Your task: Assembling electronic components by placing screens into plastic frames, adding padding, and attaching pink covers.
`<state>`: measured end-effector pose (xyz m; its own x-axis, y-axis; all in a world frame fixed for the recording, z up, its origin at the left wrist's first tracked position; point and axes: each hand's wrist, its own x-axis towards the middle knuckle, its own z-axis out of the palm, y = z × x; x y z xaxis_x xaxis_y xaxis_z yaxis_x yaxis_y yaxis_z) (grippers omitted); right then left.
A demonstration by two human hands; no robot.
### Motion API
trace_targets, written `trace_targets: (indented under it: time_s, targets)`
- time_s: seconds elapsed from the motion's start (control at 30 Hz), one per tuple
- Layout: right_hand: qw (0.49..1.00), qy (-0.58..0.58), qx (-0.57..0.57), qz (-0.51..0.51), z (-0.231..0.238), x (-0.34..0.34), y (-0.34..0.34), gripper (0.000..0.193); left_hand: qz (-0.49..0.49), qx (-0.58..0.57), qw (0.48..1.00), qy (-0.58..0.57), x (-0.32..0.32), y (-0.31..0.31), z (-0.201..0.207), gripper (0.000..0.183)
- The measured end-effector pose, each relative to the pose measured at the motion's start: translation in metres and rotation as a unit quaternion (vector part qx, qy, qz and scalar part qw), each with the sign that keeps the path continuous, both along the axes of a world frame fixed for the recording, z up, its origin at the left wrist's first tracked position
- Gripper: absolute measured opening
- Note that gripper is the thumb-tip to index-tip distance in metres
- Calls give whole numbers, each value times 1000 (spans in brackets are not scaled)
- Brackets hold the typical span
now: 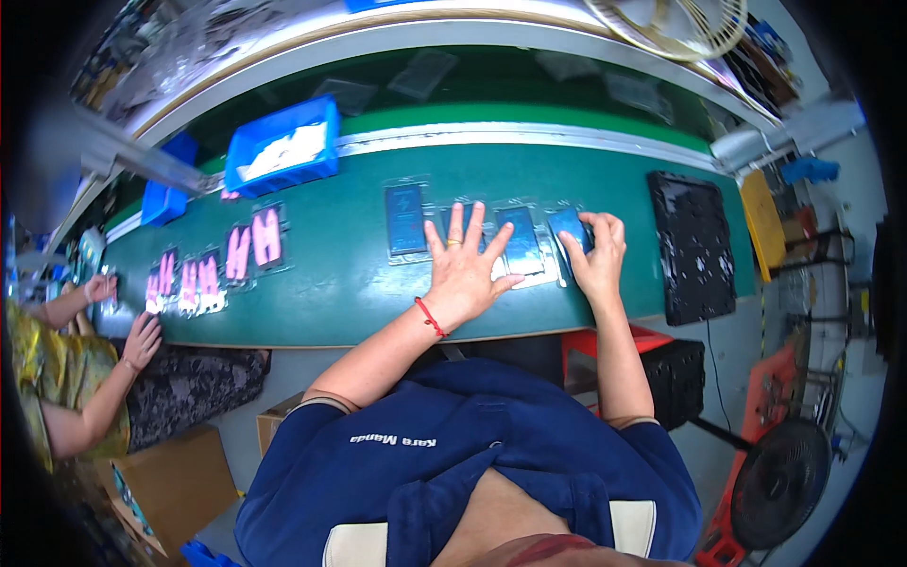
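Mid-frame on the green bench (331, 283), my left hand (463, 274) is lying flat, fingers spread, on clear-bagged dark blue rectangular panels (521, 241); my right hand (597, 253) is pinching the rightmost panel (569, 227), others waiting.

Clear packets with blue rectangles (406, 219) lie mid-bench; pink-labelled ones (253, 248) further left.

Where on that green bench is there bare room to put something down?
Bare green table lies between the pink packets and the first blue packet, and along the near edge below them. It is crowded under the left hand and right hand, up to the black tray.
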<state>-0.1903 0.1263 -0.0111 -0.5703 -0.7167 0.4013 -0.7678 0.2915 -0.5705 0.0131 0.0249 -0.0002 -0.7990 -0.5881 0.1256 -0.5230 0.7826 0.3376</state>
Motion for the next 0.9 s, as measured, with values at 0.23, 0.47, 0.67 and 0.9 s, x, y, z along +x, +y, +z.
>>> trace_targets:
  time_s: [0.23, 0.47, 0.67, 0.9]
  targets:
    - [995, 95, 18, -23, -6, 39, -11, 37, 25, -15, 998, 47, 26, -6, -9, 68]
    - [990, 26, 133, -39, 18, 23, -37, 39, 26, -27, 998, 59, 31, -9, -8, 65]
    - [986, -58, 147, -49, 37, 16, -55, 34, 38, -33, 997, 50, 28, -15, -8, 66]
    - [992, 115, 47, -5, 14, 32, -38, 40, 49, -25, 997, 58, 35, -12, -5, 66]
